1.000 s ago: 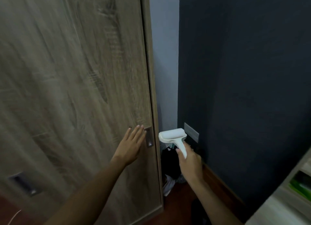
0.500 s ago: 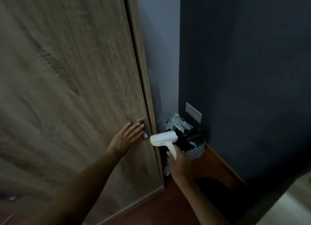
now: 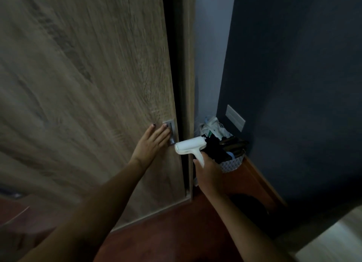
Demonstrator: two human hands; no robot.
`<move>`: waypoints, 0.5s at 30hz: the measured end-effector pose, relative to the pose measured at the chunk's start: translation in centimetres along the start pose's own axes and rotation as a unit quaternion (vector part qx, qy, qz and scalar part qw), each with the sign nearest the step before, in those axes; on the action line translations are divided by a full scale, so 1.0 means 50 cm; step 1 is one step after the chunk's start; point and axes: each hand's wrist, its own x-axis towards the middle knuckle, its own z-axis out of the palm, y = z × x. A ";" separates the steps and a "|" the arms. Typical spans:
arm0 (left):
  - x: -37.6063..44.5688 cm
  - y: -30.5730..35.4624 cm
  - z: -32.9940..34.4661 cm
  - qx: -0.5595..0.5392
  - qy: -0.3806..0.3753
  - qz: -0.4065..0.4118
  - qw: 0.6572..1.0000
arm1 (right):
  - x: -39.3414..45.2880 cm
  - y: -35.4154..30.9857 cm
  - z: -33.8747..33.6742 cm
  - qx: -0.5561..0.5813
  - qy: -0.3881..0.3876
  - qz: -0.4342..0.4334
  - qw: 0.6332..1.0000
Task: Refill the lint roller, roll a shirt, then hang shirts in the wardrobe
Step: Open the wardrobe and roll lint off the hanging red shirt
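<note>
- The left hand (image 3: 151,143) lies flat against the wooden wardrobe door (image 3: 88,89), fingers (image 3: 159,133) straight and together, their tips reaching into the recessed metal handle (image 3: 170,132) near the door's right edge.
- A dark narrow gap (image 3: 173,65) shows between that door's right edge and the wardrobe's upright side panel (image 3: 188,65).
- The right hand (image 3: 208,172) grips the handle of the white lint roller (image 3: 191,146), its fingers curled round the stem; the roller head points left and sits just right of the metal handle, in front of the gap.
- Beyond the roller, in the corner on the floor, stands a small patterned basket (image 3: 232,163) holding dark items and some crumpled white material; what exactly they are is too dim to tell.
- A pale plate (image 3: 235,117) is fixed on the dark blue wall (image 3: 297,75) at the right, above the basket.
- A lighter wall (image 3: 210,52) stands between the side panel and the dark wall.
- The floor (image 3: 176,228) is reddish-brown wood, with a wooden skirting board (image 3: 262,181) along the dark wall.
- No shirts are in view.
</note>
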 end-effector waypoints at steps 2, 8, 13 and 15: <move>-0.025 -0.005 0.013 -0.005 -0.004 -0.002 1.000 | -0.009 -0.013 0.011 0.000 0.003 0.000 1.000; -0.118 -0.050 0.069 -0.039 0.001 -0.020 0.999 | -0.049 -0.063 0.067 -0.020 0.028 -0.037 0.999; -0.217 -0.105 0.123 -0.041 -0.008 -0.044 0.998 | -0.089 -0.126 0.135 -0.012 0.036 -0.053 0.998; -0.258 -0.125 0.142 -0.026 -0.015 -0.033 0.999 | -0.106 -0.148 0.167 -0.023 0.027 -0.052 0.998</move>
